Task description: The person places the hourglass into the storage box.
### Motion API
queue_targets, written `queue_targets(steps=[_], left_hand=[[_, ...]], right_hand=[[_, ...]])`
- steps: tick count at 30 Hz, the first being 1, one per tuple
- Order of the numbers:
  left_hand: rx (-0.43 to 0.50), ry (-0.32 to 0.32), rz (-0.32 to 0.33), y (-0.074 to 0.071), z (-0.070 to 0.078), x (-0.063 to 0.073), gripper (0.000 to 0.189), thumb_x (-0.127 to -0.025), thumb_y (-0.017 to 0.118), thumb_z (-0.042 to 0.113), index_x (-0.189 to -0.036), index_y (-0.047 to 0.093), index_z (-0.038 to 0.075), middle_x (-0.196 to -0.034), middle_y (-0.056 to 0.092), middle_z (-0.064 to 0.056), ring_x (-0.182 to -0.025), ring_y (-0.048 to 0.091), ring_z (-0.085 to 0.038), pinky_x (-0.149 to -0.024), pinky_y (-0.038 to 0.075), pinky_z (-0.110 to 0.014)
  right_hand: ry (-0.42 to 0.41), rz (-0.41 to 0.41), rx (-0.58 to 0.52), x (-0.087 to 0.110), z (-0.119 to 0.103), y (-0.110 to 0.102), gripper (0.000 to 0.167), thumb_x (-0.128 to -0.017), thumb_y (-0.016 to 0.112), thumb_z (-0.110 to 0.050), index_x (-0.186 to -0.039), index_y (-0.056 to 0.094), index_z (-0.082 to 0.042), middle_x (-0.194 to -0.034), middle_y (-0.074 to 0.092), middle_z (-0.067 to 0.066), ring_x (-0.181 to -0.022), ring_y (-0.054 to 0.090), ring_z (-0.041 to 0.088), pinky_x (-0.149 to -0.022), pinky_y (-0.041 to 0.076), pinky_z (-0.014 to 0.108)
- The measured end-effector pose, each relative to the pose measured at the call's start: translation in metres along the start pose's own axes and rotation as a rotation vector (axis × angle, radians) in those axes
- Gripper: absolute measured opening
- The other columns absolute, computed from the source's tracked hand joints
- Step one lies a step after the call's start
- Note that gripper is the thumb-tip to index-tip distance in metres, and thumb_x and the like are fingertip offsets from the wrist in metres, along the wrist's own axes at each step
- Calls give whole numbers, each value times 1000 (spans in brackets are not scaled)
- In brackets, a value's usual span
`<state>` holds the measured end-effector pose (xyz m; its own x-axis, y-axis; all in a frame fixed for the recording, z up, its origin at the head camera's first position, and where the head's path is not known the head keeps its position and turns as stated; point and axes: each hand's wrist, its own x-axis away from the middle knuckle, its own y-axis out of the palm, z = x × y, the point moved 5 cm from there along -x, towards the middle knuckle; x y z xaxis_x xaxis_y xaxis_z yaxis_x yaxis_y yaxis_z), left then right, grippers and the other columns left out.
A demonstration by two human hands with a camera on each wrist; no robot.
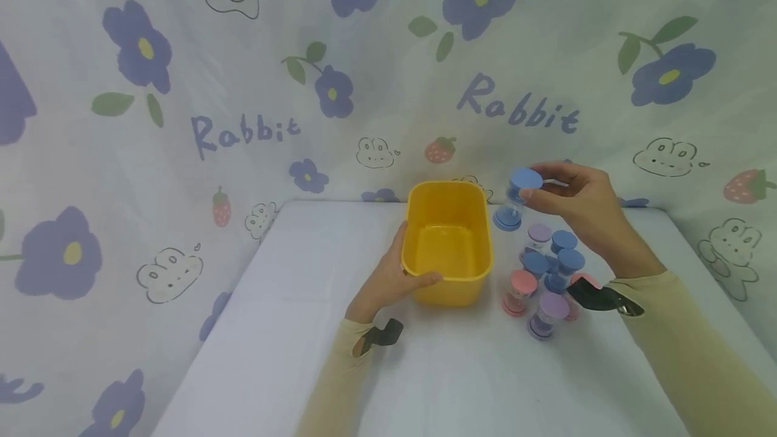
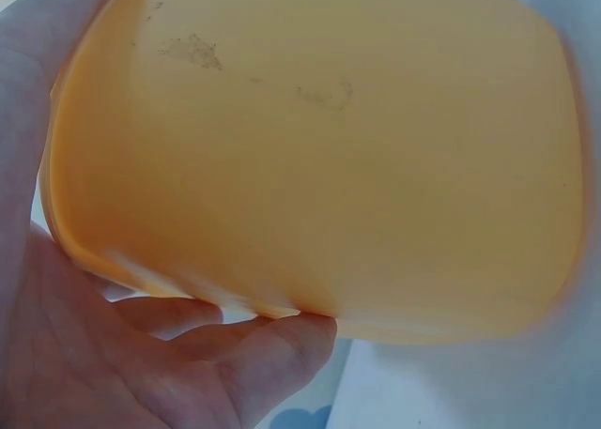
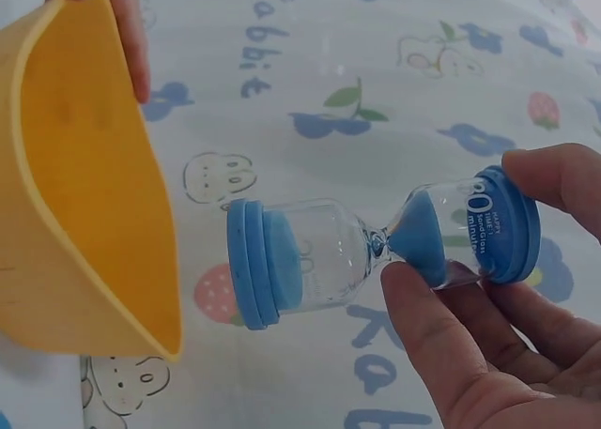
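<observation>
My right hand (image 1: 573, 201) pinches a blue-capped hourglass (image 1: 508, 218) near its upper cap, holding it up to the right of a yellow plastic bin (image 1: 448, 280). In the right wrist view the hourglass (image 3: 423, 237) has blue sand in both bulbs and lettering on the glass. My left hand (image 1: 394, 278) grips the bin at its left side, thumb over the near rim and fingers along the outer wall. The bin's inside shows no objects in the head view. Dark smudges mark the bin's outer wall (image 2: 329, 166) in the left wrist view.
Several hourglasses stand clustered on the white table (image 1: 291, 329) right of the bin, including a pink one (image 1: 519, 292), a purple one (image 1: 548, 315) and a blue one (image 1: 567, 268). My right forearm (image 1: 686, 342) reaches past them. A patterned cloth (image 1: 376, 73) hangs behind the table.
</observation>
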<state>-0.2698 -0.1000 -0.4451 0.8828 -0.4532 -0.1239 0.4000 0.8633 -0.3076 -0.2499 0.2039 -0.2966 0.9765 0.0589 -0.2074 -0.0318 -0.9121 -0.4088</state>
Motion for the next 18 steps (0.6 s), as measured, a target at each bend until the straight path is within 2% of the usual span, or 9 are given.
queue_targets(steps=[4, 6, 11, 13, 18], left_hand=[[6, -4, -1, 1, 1, 0, 109, -82, 88, 25, -159, 14, 45, -148, 50, 11, -127, 56, -19, -116, 44, -60], [8, 0, 0, 1, 3, 0, 108, -82, 88, 26, -158, 15, 45, -146, 51, 11, -129, 56, -26, -116, 44, -60], [12, -7, 4, -1, 4, 1, 105, -82, 88, 26, -158, 17, 44, -143, 54, 9, -131, 52, -42, -114, 46, -59], [-7, -24, 12, -1, 3, 1, 105, -82, 88, 30, -159, 17, 43, -143, 54, 8, -129, 55, -37, -113, 48, -55], [-53, -25, 23, -2, -1, 1, 108, -80, 89, 42, -160, 17, 43, -142, 55, 13, -121, 58, -16, -110, 50, -44]], right_hand=[[-18, -12, 2, -12, -7, 9, 50, -94, 77, -32, -138, 63, -12, -120, 67, -11, -100, 70, -2, -88, 55, 10], [-4, -20, 12, -19, -9, 14, 51, -93, 77, -36, -137, 63, -14, -123, 68, -7, -102, 70, -1, -90, 56, 13], [20, -52, 6, -34, -15, 28, 52, -91, 79, -39, -136, 64, -17, -131, 66, 0, -107, 69, 4, -105, 56, 32], [9, -63, -19, -40, -19, 33, 51, -91, 79, -37, -135, 64, -16, -132, 66, 2, -108, 69, 6, -109, 55, 40], [-39, -72, -56, -56, -23, 50, 47, -90, 81, -30, -131, 66, -12, -130, 68, 5, -110, 71, 15, -104, 58, 34]])
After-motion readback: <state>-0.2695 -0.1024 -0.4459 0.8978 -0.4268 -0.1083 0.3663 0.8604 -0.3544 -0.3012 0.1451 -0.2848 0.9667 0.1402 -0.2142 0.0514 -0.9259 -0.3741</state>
